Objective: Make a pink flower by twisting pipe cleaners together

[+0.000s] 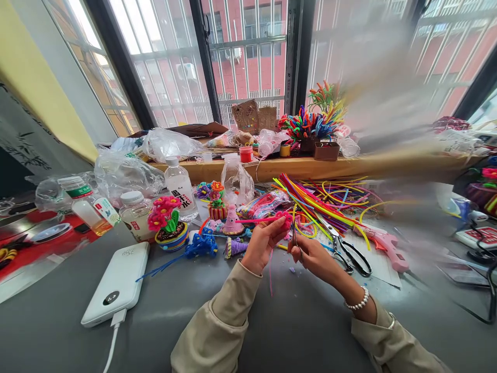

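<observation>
In the middle of the head view, my left hand (264, 239) pinches a bright pink pipe-cleaner flower (288, 218). Its fuzzy stem points left, and a thin pink strand (271, 280) hangs beneath the hand. Small dark scissors (294, 230) are in the closed fingers of my right hand (313, 257), blades up against the flower's right side. Whether the blades touch it I cannot tell. Just beyond both hands lie a bundle of colored pipe cleaners (310, 202), a pink cone-shaped figure (233, 221) and a purple cone-shaped piece (235, 247).
Black-handled scissors (356, 256) and a pink glue gun (393, 249) lie to the right. Leftward are a potted pink pipe-cleaner flower (165, 215), blue pipe-cleaner pieces (202, 245), several bottles and a white power bank (118, 285) with a cable. A blur covers the upper right.
</observation>
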{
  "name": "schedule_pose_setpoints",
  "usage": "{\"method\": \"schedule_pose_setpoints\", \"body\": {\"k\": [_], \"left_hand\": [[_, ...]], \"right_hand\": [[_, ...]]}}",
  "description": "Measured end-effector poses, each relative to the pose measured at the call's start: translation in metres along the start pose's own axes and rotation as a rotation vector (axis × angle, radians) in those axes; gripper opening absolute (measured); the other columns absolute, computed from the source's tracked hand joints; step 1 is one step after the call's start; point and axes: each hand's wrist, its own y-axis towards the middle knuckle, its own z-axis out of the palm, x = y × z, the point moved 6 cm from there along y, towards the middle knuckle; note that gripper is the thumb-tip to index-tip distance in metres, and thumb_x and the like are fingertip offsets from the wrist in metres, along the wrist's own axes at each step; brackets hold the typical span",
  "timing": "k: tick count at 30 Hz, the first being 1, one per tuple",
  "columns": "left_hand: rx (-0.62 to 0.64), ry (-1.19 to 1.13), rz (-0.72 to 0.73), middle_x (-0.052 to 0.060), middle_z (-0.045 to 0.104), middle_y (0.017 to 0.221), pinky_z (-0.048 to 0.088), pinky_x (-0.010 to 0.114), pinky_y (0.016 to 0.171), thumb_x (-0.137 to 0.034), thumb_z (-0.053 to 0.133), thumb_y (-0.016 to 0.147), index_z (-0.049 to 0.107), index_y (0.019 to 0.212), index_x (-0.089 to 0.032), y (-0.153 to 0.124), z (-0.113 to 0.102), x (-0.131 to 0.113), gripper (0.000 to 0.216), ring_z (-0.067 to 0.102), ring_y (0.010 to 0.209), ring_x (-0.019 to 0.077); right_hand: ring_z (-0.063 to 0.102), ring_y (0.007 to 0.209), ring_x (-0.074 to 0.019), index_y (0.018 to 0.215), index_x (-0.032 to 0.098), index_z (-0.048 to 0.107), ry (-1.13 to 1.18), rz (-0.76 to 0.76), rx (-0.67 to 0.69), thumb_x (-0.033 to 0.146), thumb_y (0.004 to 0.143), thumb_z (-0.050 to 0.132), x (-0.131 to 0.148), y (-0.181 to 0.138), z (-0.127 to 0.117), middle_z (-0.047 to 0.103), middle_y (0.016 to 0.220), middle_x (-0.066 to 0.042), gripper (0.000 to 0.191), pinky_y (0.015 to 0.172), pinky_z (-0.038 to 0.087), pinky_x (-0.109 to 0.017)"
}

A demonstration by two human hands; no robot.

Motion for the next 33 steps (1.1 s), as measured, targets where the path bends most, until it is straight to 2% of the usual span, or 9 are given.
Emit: {"method": "schedule_pose_setpoints", "body": {"k": [21, 33], "left_hand": [[-0.011, 0.024, -0.008, 0.002, 0.067, 0.075, 0.045, 0.018, 0.063, -0.017, 0.070, 0.056, 0.066, 0.072, -0.014, -0.0010, 0.0011, 0.0006, 0.016, 0.059, 0.062, 0.0077], [0.012, -0.010, -0.036, 0.001, 0.067, 0.070, 0.045, 0.016, 0.061, -0.016, 0.068, 0.059, 0.066, 0.074, -0.014, -0.0015, 0.0020, 0.0016, 0.015, 0.059, 0.061, 0.0064]], "right_hand": [[0.042, 0.049, -0.0106, 0.058, 0.019, 0.041, -0.036, 0.028, -0.028, 0.061, 0.076, 0.030, -0.0046, 0.0008, -0.0018, 0.047, 0.053, 0.002, 0.047, 0.048, 0.030, -0.023], [0.042, 0.050, -0.0106, 0.061, 0.019, 0.040, 0.023, 0.002, 0.014, 0.064, 0.075, 0.026, -0.0016, 0.0015, 0.0001, 0.047, 0.054, 0.002, 0.049, 0.049, 0.030, -0.023]]}}
